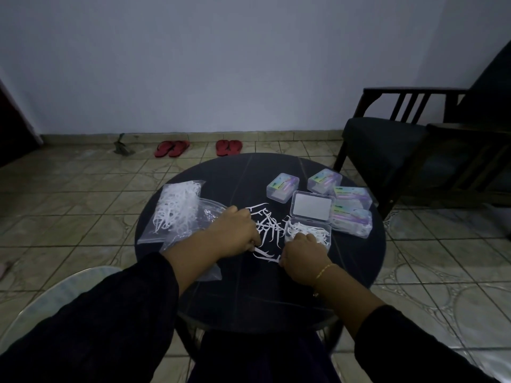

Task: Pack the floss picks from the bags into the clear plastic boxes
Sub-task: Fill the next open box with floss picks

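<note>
While the clear plastic bag of white floss picks [177, 210] lies at the table's left, I judge the filling step to be under way. My left hand [235, 230] curls knuckles-up over the loose pile of white floss picks [268, 225] on the round dark table [249, 294]; whether it pinches one I cannot tell. My right hand [302, 254] reaches into the open clear plastic box [309, 225], fingers hidden among picks. Four closed, labelled clear boxes [351, 214] stand behind. Next: gather strays, align them, drop them in.
</note>
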Motion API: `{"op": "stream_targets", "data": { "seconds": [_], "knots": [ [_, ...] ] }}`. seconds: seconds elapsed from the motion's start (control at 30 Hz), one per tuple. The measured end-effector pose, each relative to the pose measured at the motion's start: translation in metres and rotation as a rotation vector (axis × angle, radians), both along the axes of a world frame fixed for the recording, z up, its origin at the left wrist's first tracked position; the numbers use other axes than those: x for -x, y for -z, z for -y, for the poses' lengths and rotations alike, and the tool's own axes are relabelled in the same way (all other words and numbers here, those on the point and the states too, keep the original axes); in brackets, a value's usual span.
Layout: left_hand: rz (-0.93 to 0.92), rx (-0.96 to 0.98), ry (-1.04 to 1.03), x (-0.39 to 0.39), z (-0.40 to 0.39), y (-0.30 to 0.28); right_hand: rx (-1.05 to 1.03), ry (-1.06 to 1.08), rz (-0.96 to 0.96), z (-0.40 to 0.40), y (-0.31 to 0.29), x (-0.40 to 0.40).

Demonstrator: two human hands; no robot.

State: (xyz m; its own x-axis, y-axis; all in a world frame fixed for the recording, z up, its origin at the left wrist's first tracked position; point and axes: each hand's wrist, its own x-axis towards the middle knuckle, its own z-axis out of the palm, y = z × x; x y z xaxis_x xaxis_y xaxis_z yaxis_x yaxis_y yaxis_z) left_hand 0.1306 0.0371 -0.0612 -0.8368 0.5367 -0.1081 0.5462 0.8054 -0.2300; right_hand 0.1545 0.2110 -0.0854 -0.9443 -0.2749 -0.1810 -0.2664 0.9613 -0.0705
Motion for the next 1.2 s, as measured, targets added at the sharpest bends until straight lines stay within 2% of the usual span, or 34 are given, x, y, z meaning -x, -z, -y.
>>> {"op": "stream_targets", "data": {
  "seconds": [0.23,0.5,0.63,0.83,0.97,1.07,1.2],
  "knots": [
    [0.010,0.022,-0.008,0.002,-0.006,-0.003,0.018,-0.041,0.086,-0.008,-0.006,0.000],
    [0.052,-0.082,-0.090,0.005,-0.011,0.009,0.100,-0.042,0.028,-0.023,-0.010,-0.002],
    [0.055,-0.227,-0.145,0.009,-0.006,0.014,0.144,-0.034,-0.040,-0.035,-0.025,0.013],
    [0.035,-0.515,-0.241,0.013,-0.012,0.001,0.033,0.011,-0.184,-0.050,-0.041,0.042],
    [0.085,-0.726,-0.296,0.017,-0.020,-0.002,0.035,0.013,-0.165,-0.047,-0.032,0.053],
    [0.050,-0.720,-0.258,0.022,-0.032,0.000,0.132,0.057,-0.139,-0.052,-0.028,0.054],
    [-0.022,-0.648,-0.189,0.029,-0.054,0.003,0.360,0.195,-0.231,-0.071,-0.016,0.053]
  ]
}}
